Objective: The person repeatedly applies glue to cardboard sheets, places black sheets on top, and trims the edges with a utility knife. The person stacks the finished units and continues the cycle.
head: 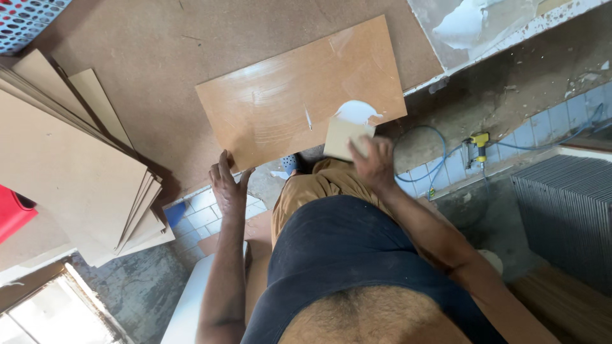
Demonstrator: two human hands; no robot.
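Observation:
A rectangular brown board (299, 95) lies on a large fibreboard worktop (159, 51), its near edge hanging over the worktop's edge. A blob of white glue (355, 112) sits on its near right corner, with pale streaks spread across the surface. My right hand (373, 162) grips a small pale square spreader card (343, 137) that touches the board beside the glue. My left hand (227, 185) rests with fingers apart against the board's near left edge, steadying it.
A stack of tan boards (76, 172) lies at the left, a red object (13, 213) beside it. A perforated basket (25, 19) is top left. On the tiled floor lie a yellow air tool (477, 145) with blue hose and grey stacked panels (567, 210) at right.

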